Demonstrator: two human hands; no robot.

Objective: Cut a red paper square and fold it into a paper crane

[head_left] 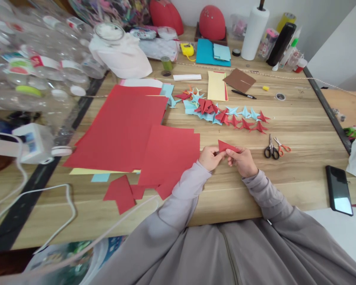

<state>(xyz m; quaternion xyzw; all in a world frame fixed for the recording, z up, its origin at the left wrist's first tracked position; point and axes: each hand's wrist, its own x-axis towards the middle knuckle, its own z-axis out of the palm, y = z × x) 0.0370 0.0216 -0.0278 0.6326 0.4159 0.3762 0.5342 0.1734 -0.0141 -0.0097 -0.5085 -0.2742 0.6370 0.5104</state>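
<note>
Head | left hand [209, 158], right hand [243, 161] pinch red paper [227, 147] | table [225, 211] edge near

My left hand [209, 158] and right hand [243, 161] cover the lower edge of the folded red paper [228, 147]. The plastic bottles [32, 67] blur and run off the left edge. Red sheets [124, 126] hide most of a yellow sheet [86, 171].

The folded red paper [228, 147] is a small flat triangle with crisp creases. It lies left of the black scissors [271, 151], its narrow point aimed towards them, pinched between the left hand [209, 158] and the right hand [243, 161].
</note>
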